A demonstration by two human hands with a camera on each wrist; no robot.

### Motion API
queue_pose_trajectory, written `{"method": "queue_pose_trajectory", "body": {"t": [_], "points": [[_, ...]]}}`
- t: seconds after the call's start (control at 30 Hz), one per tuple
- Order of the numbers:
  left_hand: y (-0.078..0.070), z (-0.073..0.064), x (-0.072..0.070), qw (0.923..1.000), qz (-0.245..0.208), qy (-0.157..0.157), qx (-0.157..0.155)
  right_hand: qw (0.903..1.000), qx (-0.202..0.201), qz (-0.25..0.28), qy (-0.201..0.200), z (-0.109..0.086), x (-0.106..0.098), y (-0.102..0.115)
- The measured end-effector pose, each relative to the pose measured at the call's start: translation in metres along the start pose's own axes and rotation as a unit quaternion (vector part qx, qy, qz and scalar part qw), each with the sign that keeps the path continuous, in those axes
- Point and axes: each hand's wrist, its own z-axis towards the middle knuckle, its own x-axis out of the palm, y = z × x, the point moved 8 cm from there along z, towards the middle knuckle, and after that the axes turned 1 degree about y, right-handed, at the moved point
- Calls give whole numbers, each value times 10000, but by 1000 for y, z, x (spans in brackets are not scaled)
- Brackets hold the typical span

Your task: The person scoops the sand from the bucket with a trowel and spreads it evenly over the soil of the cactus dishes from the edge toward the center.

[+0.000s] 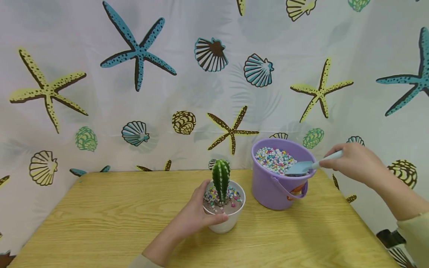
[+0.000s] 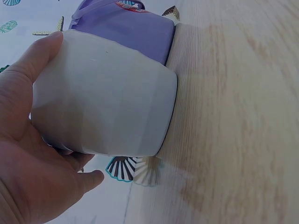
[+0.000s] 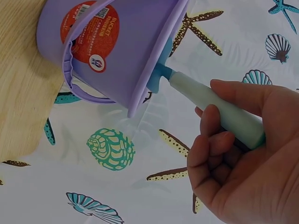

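Here's my left hand [image 1: 196, 214], spread wide round the white pot [image 1: 223, 225], thumb along the near side and fingers round the side farther from the bucket [image 1: 268, 190]. That pot stands upright to the left of the bucket and a little nearer me, just beside it. Over to my right hand [image 1: 355, 162], and it's a close grip: fingers curled round the pale handle of the blue scoop [image 1: 299, 167], reaching in from the bucket's right. The blade lies over the bucket's right rim, tilted above the beads [image 1: 273, 158] inside (white, pink, blue, yellow, quite the crowd); whether it touches them I can't tell.

Left of the bucket, a green cactus [image 1: 221, 180] rises from the pot, beads scattered over the soil at its foot. On the bucket's wall, a round orange-red label [image 3: 91, 35].

Out wider now: the wooden table [image 1: 117, 208] spreads beneath the bucket and well to its left, grain showing. Behind the bucket hangs a pale cloth [image 1: 161, 93], printed all over with starfish and shells.
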Motion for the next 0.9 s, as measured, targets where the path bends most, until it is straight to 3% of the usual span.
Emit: {"method": "queue_pose_trajectory", "body": {"t": [0.57,0.9], "points": [[-1,0,1,10000,0,-19,-51,9995,113,-66,296,7,8,4],[1,0,1,9999,64,-61,-58,9997,93,154,146,10,23,0]]}}
